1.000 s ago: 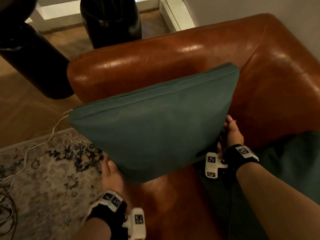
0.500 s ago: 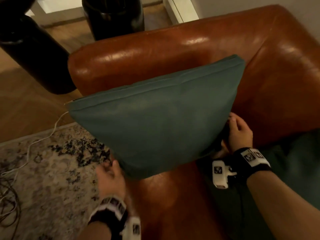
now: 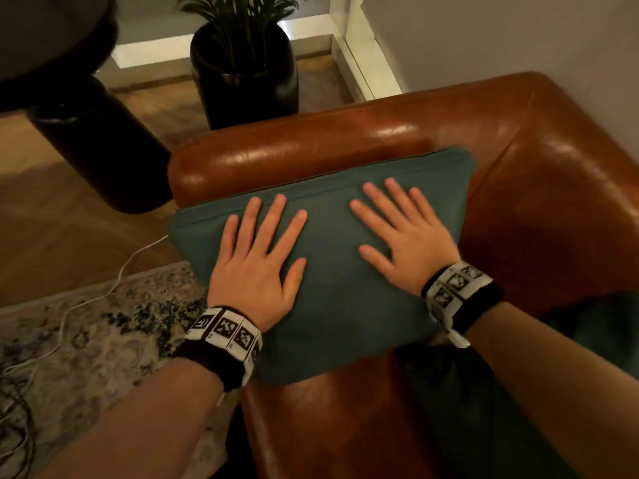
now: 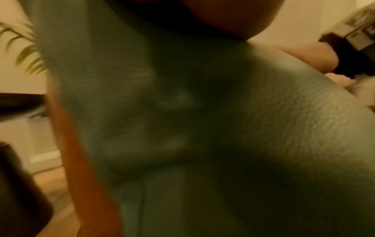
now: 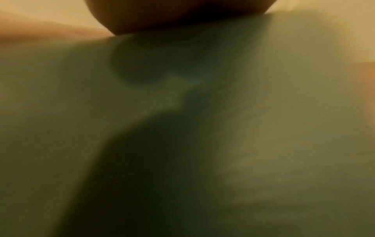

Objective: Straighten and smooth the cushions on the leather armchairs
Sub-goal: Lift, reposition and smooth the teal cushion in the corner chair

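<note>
Both hands, left hand [image 3: 254, 267] and right hand [image 3: 406, 240], press flat-fingered on teal fabric cushion [image 3: 339, 316].

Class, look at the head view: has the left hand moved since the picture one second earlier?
Yes. The left hand has gone from the teal cushion's lower edge up onto its face, toward the armchair's armrest, fingers spread flat.

Both wrist views blur the cushion [image 4: 263, 128].

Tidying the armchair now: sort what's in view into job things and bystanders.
Job: green cushion, leather armchair, left hand and right hand flat on the cushion.
Bystanders: potted plant, rug, white cable.
</note>
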